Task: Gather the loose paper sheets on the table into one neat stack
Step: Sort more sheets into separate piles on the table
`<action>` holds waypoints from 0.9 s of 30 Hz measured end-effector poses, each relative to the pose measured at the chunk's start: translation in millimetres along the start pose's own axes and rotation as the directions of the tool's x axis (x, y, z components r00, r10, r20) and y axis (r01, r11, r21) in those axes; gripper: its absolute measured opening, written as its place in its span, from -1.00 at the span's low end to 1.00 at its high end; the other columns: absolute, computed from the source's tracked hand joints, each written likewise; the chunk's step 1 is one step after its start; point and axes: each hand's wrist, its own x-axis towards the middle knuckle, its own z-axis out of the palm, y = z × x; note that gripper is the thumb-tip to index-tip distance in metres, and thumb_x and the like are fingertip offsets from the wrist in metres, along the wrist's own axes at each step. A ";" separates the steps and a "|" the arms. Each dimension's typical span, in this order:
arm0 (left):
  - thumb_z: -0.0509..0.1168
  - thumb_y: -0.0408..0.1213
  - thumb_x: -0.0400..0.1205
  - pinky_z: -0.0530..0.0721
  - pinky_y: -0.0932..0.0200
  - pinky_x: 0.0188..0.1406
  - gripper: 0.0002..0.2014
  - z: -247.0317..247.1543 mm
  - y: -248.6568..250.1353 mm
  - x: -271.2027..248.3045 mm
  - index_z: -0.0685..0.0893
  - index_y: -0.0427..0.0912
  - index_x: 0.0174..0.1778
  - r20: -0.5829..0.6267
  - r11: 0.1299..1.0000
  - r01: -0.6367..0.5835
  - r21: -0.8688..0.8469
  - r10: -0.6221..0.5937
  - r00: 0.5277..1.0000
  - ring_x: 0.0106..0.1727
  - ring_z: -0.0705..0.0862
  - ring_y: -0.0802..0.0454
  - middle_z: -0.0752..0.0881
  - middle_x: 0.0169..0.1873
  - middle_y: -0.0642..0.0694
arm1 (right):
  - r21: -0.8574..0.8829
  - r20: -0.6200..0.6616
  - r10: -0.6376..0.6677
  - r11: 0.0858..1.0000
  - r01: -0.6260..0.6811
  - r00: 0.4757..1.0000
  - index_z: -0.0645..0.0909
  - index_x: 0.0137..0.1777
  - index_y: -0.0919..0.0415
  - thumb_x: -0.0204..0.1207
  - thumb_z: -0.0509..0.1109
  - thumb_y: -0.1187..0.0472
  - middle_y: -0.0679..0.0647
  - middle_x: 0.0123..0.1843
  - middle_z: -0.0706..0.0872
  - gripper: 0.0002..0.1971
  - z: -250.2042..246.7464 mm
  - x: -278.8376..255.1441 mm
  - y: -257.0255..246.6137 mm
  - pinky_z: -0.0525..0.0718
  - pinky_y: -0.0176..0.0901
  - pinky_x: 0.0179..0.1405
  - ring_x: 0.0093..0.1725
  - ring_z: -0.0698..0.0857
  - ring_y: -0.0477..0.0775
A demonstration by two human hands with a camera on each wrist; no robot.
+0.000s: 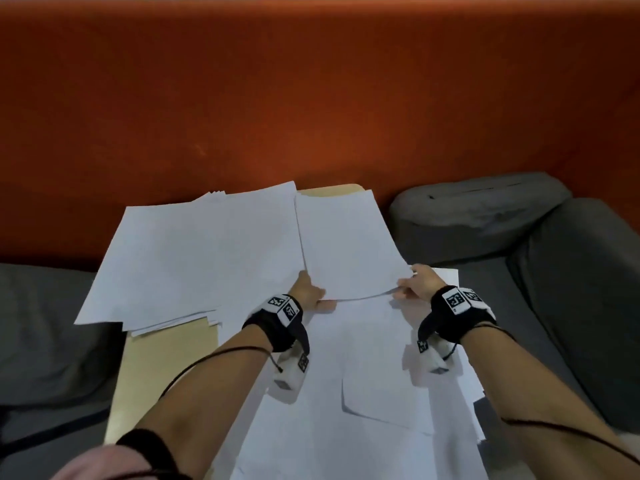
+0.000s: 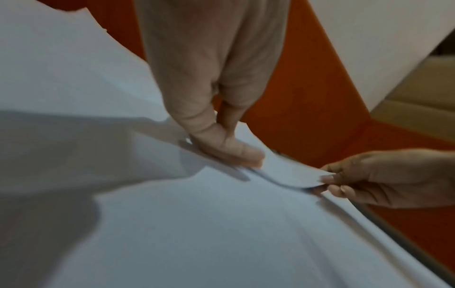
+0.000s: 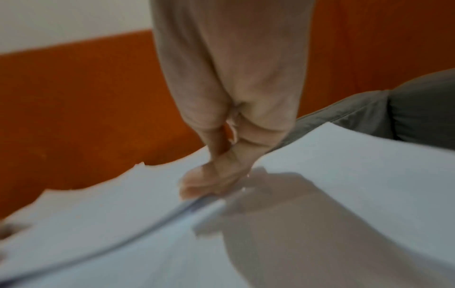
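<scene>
White paper sheet [image 1: 349,244] is lifted at its near edge above the table [image 1: 162,355]; left hand [image 1: 308,292] pinches one near corner, right hand [image 1: 417,284] pinches the other; loose sheets [image 1: 194,251] lie fanned left of it. Risks: edge sags between pinches, so it may crease; dragging it could scatter the pile beneath.

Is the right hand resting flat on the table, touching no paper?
No: the right hand pinches a corner of the lifted sheet.

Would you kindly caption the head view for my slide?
Both hands, left hand and right hand, pinch one sheet's near edge above scattered paper.
</scene>
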 end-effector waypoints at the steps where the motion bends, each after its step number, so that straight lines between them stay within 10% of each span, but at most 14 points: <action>1: 0.30 -0.48 0.59 0.78 0.23 -0.30 -0.46 0.8 -3.3 8.4 0.20 -0.42 0.42 -0.020 1.000 0.014 0.026 -0.014 1.000 -0.26 0.75 0.11 0.54 0.12 -0.19 | -0.028 0.008 0.028 0.999 -0.028 1.000 0.50 -0.03 0.26 0.52 0.29 0.47 0.19 -0.24 0.71 -0.87 0.9 13.7 7.9 0.75 0.19 0.01 -0.22 0.75 0.34; 4: 0.30 -0.46 0.59 0.80 -0.03 -0.15 -0.39 1.4 -4.9 26.5 0.19 -0.31 0.53 -0.047 1.000 0.015 -0.010 -0.016 0.999 0.03 0.75 -0.14 0.52 0.33 -0.23 | -0.078 -0.037 0.019 0.997 -0.022 0.999 0.56 0.02 0.23 0.44 0.33 0.42 0.29 -0.04 0.78 -0.81 2.8 57.6 25.3 0.70 0.19 0.14 0.00 0.76 0.38; 7: 0.27 -0.52 0.59 0.79 0.15 -0.34 -0.38 5.4 4.3 30.0 0.20 -0.30 0.56 -0.090 0.999 0.005 -0.031 -0.008 0.996 0.24 0.63 -0.30 0.41 0.46 -0.27 | -0.131 -0.107 0.003 0.991 -0.018 0.994 0.53 -0.01 0.31 0.46 0.34 0.43 0.23 -0.03 0.75 -0.86 6.5 41.1 -5.7 0.69 -0.05 0.06 -0.02 0.72 0.26; 11: 0.23 -0.49 0.61 0.68 0.38 -0.39 -0.80 4.7 16.9 23.9 0.47 -0.31 0.14 -0.137 0.993 -0.024 0.116 0.040 0.990 -0.19 0.67 -0.04 0.61 0.03 -0.18 | -0.265 -0.126 -0.012 0.964 -0.022 0.992 0.56 0.10 0.42 0.47 0.37 0.44 0.24 0.05 0.72 -0.79 6.3 38.4 -18.6 0.61 -0.15 0.05 0.10 0.68 0.24; 14: 0.24 -0.41 0.60 0.59 0.16 -0.25 -0.93 -5.0 22.8 15.3 0.49 -0.29 -0.19 -0.129 0.957 -0.017 0.291 0.057 0.990 -0.27 0.64 -0.12 0.63 -0.32 -0.17 | -0.321 -0.146 -0.020 0.946 -0.028 0.989 0.59 0.09 0.45 0.47 0.39 0.41 0.33 0.11 0.72 -0.79 6.1 32.3 -23.6 0.62 -0.12 0.11 0.18 0.68 0.31; 17: 0.24 -0.32 0.63 0.54 0.08 0.20 -0.63 -30.7 19.9 4.9 0.48 -0.40 0.34 -0.258 0.936 0.000 0.352 0.097 0.961 0.19 0.64 -0.28 0.66 0.12 -0.37 | -0.449 -0.210 -0.018 0.890 -0.080 0.977 0.49 0.26 0.42 0.49 0.40 0.33 0.40 0.36 0.47 -0.64 8.3 21.0 -33.3 0.59 0.05 0.16 0.23 0.59 0.42; 20: 0.26 -0.35 0.63 0.47 0.32 0.05 -0.62 -66.1 -0.4 -14.8 0.50 -0.31 0.37 -0.430 0.941 0.007 0.339 0.148 0.890 0.31 0.56 -0.23 0.57 0.18 -0.30 | -0.501 -0.256 -0.091 0.864 -0.052 0.962 0.28 0.45 0.33 0.47 0.42 0.33 0.36 0.44 0.18 -0.42 21.7 -0.5 -45.5 0.56 0.15 0.16 0.26 0.49 0.45; 23: 0.25 -0.29 0.62 0.52 0.06 0.19 -0.68 -91.3 -37.9 -36.5 0.54 -0.19 0.30 -0.563 0.919 0.080 0.386 0.166 0.810 0.34 0.45 -0.20 0.49 0.28 -0.26 | -0.572 -0.053 -0.245 0.802 0.172 0.968 0.31 0.47 0.27 0.50 0.41 0.22 0.33 0.43 0.24 -0.43 54.1 -29.3 -58.0 0.50 0.12 0.27 0.35 0.41 0.41; 27: 0.30 -0.32 0.59 0.47 0.13 0.14 -0.58 -105.6 -67.3 -61.6 0.44 -0.24 0.38 -0.484 0.910 0.102 0.401 0.116 0.867 0.29 0.46 -0.17 0.44 0.32 -0.26 | -0.746 0.325 -0.122 0.576 0.334 0.938 0.17 0.57 0.13 0.39 0.48 -0.06 0.30 0.53 0.19 -0.18 117.0 -75.2 -50.9 0.38 0.22 0.43 0.51 0.25 0.38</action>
